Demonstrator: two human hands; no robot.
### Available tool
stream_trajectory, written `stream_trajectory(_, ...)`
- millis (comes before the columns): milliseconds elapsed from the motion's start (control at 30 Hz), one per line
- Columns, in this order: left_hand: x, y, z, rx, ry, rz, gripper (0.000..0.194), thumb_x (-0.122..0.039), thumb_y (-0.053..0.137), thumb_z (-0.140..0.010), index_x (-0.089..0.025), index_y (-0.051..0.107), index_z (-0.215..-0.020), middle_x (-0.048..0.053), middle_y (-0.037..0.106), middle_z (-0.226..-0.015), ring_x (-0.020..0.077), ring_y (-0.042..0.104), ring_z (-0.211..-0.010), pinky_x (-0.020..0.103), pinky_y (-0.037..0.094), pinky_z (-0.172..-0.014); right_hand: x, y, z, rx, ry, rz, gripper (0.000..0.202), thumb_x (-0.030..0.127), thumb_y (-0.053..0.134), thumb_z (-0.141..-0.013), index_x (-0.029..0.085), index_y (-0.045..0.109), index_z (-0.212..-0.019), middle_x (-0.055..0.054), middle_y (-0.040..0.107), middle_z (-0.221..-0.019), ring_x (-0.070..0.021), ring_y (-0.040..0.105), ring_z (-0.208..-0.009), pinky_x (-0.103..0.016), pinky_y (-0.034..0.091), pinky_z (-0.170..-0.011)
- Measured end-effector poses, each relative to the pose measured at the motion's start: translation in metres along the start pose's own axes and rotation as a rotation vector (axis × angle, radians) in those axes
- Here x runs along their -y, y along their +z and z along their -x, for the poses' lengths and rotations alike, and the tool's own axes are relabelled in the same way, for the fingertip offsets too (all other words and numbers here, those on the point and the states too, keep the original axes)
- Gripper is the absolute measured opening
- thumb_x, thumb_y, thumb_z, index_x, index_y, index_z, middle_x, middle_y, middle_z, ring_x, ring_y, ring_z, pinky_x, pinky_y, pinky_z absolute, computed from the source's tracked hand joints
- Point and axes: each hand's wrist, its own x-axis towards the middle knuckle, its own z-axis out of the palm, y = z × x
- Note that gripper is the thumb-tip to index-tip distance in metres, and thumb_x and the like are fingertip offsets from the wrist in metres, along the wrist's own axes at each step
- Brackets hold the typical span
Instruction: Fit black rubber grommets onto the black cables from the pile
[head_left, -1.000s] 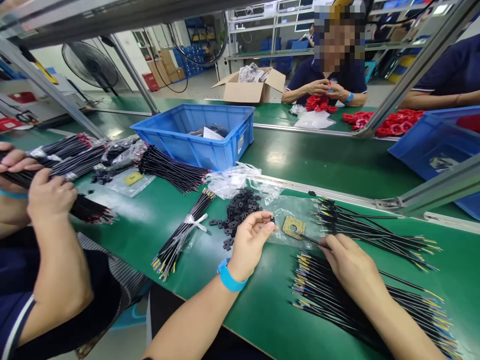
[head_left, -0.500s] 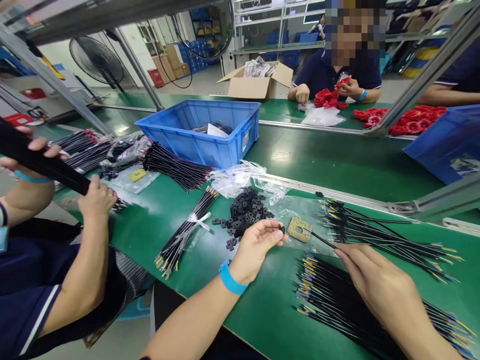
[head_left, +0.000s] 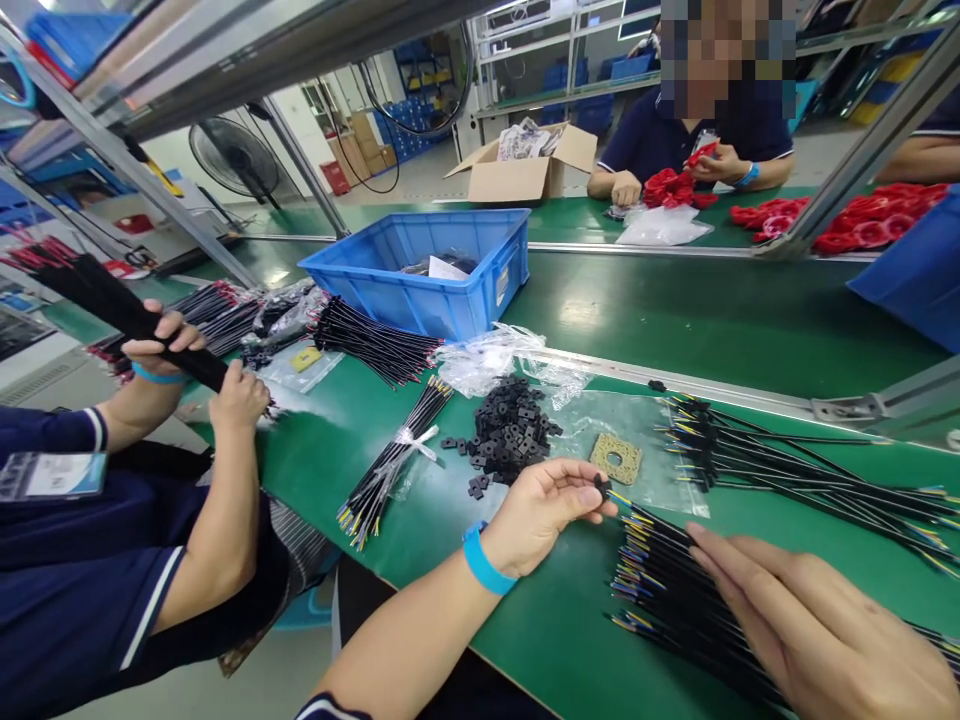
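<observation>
- The small black rubber grommet (head_left: 601, 487) sits pinched between thumb and fingertips of the left hand (head_left: 544, 512), raised just above the green table (head_left: 547, 620); the fingers are closed to a narrow pinch on it, probably to keep its hole facing the wire ends.
- It is a tiny, dark, blocky piece, like those in the loose heap of black rubber grommets (head_left: 510, 430) lying just beyond the hand, within easy reach.
- The right hand (head_left: 817, 630) lies flat on the near fan of black wires with yellow and blue tips (head_left: 660, 590), fingers stretched nearly straight and spread, pressing on the wires rather than gripping one; whether one is caught beneath cannot be told.
- The wire tips point toward the left hand, so grommet and tips nearly meet.
- A clear plastic bag (head_left: 645, 440) bearing a tan perforated square pad (head_left: 616, 458) lies beyond, beside a second spread of black wires (head_left: 787, 470).
- A tied bundle of black wires (head_left: 394, 462) lies left of the heap; a blue plastic crate (head_left: 420, 265) stands further back.
- On the left, a co-worker's hands (head_left: 202, 370) grip a thick black bundle.
</observation>
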Motion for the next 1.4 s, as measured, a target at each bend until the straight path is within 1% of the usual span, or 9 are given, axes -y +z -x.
stream_trajectory(133,0.001,-0.002,0.000,0.015,0.033,-0.067,0.056,-0.049,0.103,-0.056,-0.013,0.075,-0.089,0.002,0.071,-0.075,0.0152,0.073,-0.072,0.024,0.053,-0.069,-0.002,0.000,0.009,-0.003,0.024,0.000,0.054,0.020,0.047,-0.108,0.022,0.045,-0.162,-0.006,0.077,-0.100,-0.0215,0.069,-0.079,-0.036,0.046,-0.080)
stream_trajectory(233,0.000,-0.004,0.000,0.017,0.030,-0.117,0.057,-0.050,0.103,-0.055,-0.013,0.075,-0.088,0.003,0.072,-0.077,0.0159,0.073,-0.073,0.026,0.055,-0.071,-0.003,-0.002,0.011,0.016,0.026,0.032,0.057,0.020,0.049,-0.107,0.023,0.043,-0.163,-0.007,0.077,-0.100,-0.0237,0.070,-0.079,-0.038,0.048,-0.081)
stream_trajectory(467,0.002,-0.006,0.003,0.041,0.032,-0.350,0.055,-0.054,0.099,-0.060,-0.014,0.080,-0.093,0.006,0.077,-0.082,0.0150,0.072,-0.075,0.026,0.055,-0.075,0.000,0.000,0.016,0.042,-0.027,-0.006,0.066,0.005,0.048,-0.102,0.019,0.036,-0.166,-0.009,0.078,-0.108,-0.0230,0.069,-0.090,-0.036,0.050,-0.085)
stream_trajectory(567,0.004,-0.007,0.004,0.057,0.011,-0.347,0.053,-0.053,0.099,-0.062,-0.015,0.080,-0.093,0.007,0.079,-0.084,0.0163,0.074,-0.077,0.027,0.057,-0.078,0.002,0.005,0.021,0.029,-0.035,-0.040,0.057,0.005,0.048,-0.103,0.014,0.047,-0.158,-0.012,0.077,-0.109,-0.0234,0.068,-0.092,-0.037,0.050,-0.085)
stream_trajectory(667,0.005,-0.007,0.006,0.082,0.017,-0.371,0.055,-0.056,0.098,-0.060,-0.014,0.081,-0.093,0.007,0.078,-0.082,0.0159,0.072,-0.074,0.028,0.057,-0.076,0.006,0.005,0.018,0.006,-0.034,-0.074,0.041,0.004,0.051,-0.102,0.010,0.062,-0.140,-0.013,0.076,-0.107,-0.0232,0.068,-0.093,-0.037,0.050,-0.086)
stream_trajectory(800,0.006,-0.007,0.008,0.103,0.139,-0.455,0.053,-0.059,0.095,-0.063,-0.015,0.084,-0.090,0.010,0.078,-0.084,0.0173,0.070,-0.074,0.030,0.058,-0.075,0.010,0.003,0.005,-0.046,-0.003,-0.066,0.025,0.008,0.063,-0.100,0.012,0.070,-0.123,-0.008,0.077,-0.096,-0.0168,0.070,-0.078,-0.032,0.052,-0.079)
stream_trajectory(900,0.004,-0.006,0.010,0.112,0.262,-0.544,0.045,-0.058,0.093,-0.069,-0.018,0.086,-0.088,0.010,0.078,-0.085,0.0195,0.071,-0.077,0.031,0.059,-0.076,0.013,0.004,-0.002,-0.039,0.046,-0.123,0.015,0.016,0.059,-0.105,0.015,0.071,-0.114,-0.003,0.076,-0.089,-0.0128,0.070,-0.071,-0.027,0.053,-0.073)
stream_trajectory(1067,-0.002,-0.006,0.012,0.183,0.344,-0.678,0.034,-0.054,0.089,-0.076,-0.023,0.087,-0.089,0.010,0.081,-0.086,0.0212,0.074,-0.079,0.031,0.058,-0.078,0.015,0.008,-0.004,0.027,0.120,-0.347,0.018,0.022,0.051,-0.109,0.020,0.068,-0.105,-0.001,0.075,-0.083,-0.0113,0.071,-0.068,-0.021,0.057,-0.067)
stream_trajectory(1400,-0.006,-0.007,0.013,0.264,0.360,-0.789,0.036,-0.058,0.084,-0.080,-0.024,0.087,-0.092,0.010,0.083,-0.088,0.0218,0.075,-0.081,0.031,0.056,-0.079,0.016,0.008,-0.007,0.117,0.252,-0.588,0.022,0.029,0.051,-0.109,0.023,0.070,-0.100,0.000,0.071,-0.075,-0.0118,0.069,-0.060,-0.017,0.055,-0.055)
